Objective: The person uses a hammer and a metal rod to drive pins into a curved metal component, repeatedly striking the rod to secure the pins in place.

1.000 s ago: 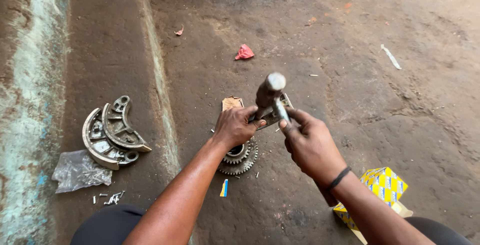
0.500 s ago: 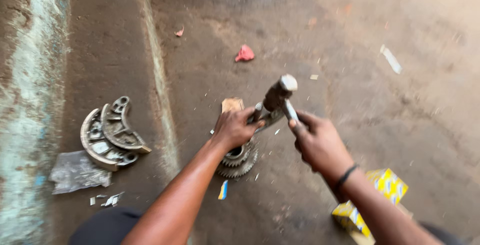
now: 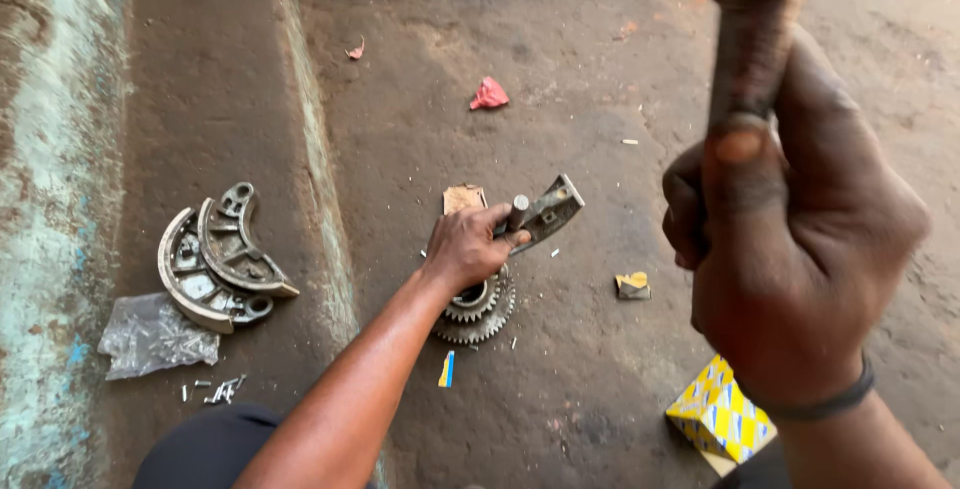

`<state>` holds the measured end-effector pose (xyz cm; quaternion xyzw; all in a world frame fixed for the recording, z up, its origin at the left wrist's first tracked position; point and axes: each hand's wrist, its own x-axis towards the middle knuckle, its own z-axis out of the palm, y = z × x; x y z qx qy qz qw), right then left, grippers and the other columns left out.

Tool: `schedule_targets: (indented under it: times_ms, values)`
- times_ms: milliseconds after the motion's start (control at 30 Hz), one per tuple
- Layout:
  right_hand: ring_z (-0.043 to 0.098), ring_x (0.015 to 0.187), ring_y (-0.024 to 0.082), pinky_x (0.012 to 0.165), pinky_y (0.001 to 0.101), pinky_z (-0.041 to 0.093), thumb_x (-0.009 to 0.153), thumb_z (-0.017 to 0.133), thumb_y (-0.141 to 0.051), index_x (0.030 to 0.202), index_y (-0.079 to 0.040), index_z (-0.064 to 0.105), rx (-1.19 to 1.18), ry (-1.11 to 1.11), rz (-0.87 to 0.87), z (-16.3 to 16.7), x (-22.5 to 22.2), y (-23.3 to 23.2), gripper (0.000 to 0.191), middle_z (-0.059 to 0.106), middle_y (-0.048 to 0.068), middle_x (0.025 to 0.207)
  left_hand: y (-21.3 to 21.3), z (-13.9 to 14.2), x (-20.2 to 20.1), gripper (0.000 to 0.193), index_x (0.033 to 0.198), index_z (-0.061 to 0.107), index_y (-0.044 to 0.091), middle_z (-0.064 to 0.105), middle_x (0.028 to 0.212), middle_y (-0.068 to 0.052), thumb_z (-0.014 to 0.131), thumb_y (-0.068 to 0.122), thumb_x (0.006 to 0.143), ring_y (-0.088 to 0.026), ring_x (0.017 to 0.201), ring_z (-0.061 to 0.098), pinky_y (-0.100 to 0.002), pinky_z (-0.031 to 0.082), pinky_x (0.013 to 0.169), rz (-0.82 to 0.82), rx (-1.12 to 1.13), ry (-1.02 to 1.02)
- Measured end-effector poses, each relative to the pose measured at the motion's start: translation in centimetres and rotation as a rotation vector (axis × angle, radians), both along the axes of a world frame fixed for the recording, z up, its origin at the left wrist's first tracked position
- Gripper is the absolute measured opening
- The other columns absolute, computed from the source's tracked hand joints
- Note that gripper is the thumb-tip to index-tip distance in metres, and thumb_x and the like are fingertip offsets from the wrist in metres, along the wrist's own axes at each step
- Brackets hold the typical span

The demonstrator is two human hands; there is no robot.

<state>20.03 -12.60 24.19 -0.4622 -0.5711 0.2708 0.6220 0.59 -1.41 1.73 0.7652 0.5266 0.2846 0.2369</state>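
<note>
Bare forearms, no sleeves; dark band [image 3: 825, 404] round right wrist; dark trousers [image 3: 195, 444] at knee.

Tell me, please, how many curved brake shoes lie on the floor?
2. Both lie at the left, one partly over the other: the outer brake shoe and the inner brake shoe, beside a plastic bag. None seems hidden.
</note>
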Motion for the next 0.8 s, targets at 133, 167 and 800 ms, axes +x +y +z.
schedule_targets:
  times_ms: [133,167,800]
  values:
    - [0.073,0.097,0.032,0.084,0.0408,0.058,0.11,0.058,-0.01,0.131,0.0,0.063,0.248,-0.643,-0.13,-6.4,-0.4,2.1,0.024,0.072,0.023,0.108,-0.2,0.3,0.1,0.027,0.096,0.074,0.016,0.074,0.081,-0.011,0.08,0.039,0.082,-0.033,0.078,0.072,-0.047,0.052,0.065,-0.02,0.026,-0.043]
    - [0.072,0.086,0.039,0.077,0.0445,0.056,0.093,0.063,-0.014,0.122,-0.004,0.07,-0.325,-0.662,-0.071,-8.4,-0.7,2.8,0.031,0.072,0.025,0.099,-0.2,0.4,0.0,0.027,0.095,0.074,0.016,0.074,0.08,-0.011,0.08,0.039,0.081,-0.033,0.078,0.071,-0.047,0.052,0.066,-0.014,0.02,-0.043]
    - [0.053,0.057,0.006,0.047,0.0238,0.044,0.109,0.056,-0.015,0.146,0.001,0.056,-0.03,-0.001,0.066,-0.6,0.0,0.4,0.04,0.057,-0.001,0.073,-0.2,0.2,-0.2,0.027,0.092,0.073,0.015,0.074,0.081,-0.008,0.079,0.039,0.085,-0.029,0.08,0.071,-0.045,0.052,0.067,-0.04,0.032,-0.019]
